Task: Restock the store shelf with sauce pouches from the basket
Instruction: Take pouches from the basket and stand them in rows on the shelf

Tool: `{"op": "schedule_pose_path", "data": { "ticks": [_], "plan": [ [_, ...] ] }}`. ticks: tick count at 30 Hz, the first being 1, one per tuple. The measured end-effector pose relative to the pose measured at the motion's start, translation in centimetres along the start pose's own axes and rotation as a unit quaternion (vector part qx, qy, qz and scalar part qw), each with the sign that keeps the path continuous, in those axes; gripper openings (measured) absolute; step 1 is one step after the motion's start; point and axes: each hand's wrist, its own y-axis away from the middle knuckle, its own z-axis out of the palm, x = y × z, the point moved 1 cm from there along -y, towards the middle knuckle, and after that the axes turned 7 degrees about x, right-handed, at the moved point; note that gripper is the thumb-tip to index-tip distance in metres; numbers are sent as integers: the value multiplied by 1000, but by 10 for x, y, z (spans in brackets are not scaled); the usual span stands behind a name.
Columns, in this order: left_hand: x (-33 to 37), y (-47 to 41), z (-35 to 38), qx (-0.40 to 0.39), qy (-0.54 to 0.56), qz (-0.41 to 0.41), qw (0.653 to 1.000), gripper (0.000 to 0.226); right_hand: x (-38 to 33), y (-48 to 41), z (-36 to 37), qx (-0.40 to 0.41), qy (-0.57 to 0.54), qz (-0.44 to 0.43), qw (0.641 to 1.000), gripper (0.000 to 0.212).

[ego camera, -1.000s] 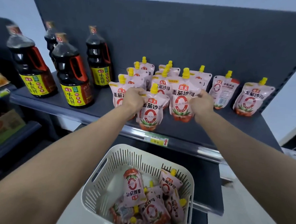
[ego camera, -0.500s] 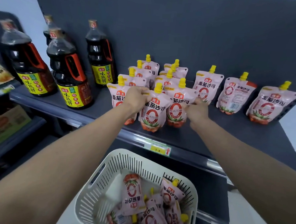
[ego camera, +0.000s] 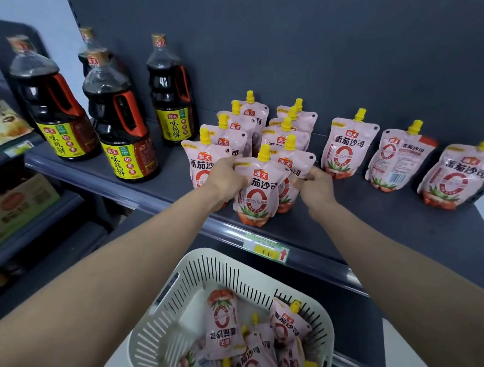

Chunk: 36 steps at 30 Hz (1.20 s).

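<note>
Pink tomato-sauce pouches with yellow caps stand in a tight cluster on the dark grey shelf point(ego camera: 373, 226). My left hand point(ego camera: 225, 179) grips the left edge of the front pouch point(ego camera: 258, 195), which stands upright near the shelf's front lip. My right hand point(ego camera: 315, 184) pinches the right edge of the pouch just behind it point(ego camera: 298, 165). Below, a white slotted basket point(ego camera: 191, 267) holds several more pouches point(ego camera: 222, 322) lying flat.
Three separate pouches point(ego camera: 346, 146) lean against the back panel to the right, the middle one point(ego camera: 399, 160) turned back to front. Several large soy sauce bottles point(ego camera: 120, 137) stand at the left. A price tag point(ego camera: 265, 250) sits on the shelf's front rail. Lower shelves with boxes are at far left.
My right hand has shifted its pouch leftward, in close behind the front pouch. My left hand has stayed on the front pouch. The view has swung slightly left.
</note>
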Motion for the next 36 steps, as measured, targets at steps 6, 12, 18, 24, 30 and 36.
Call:
{"op": "schedule_pose_path", "data": {
  "ticks": [6, 12, 18, 24, 30, 36],
  "plan": [
    [-1, 2, 2, -4, 25, -25, 999, 42, 7, -1, -6, -32, 65, -10, 997, 27],
    [-4, -4, 2, -5, 9, -43, 999, 40, 9, -11, -3, -35, 84, 3, 996, 24],
    [-3, -7, 3, -8, -1, -52, 999, 37, 2, -14, 8, -37, 115, -13, 993, 23],
    [-2, -6, 3, -15, 1, -55, 998, 38, -3, -13, 14, -47, 167, -32, 984, 27],
    [0, -4, 4, -9, -14, -41, 999, 35, -9, -11, 8, -44, 189, -49, 980, 27],
    [2, -1, 3, -13, -4, -30, 999, 38, -10, -5, 5, -64, 216, -71, 972, 29]
  ]
}}
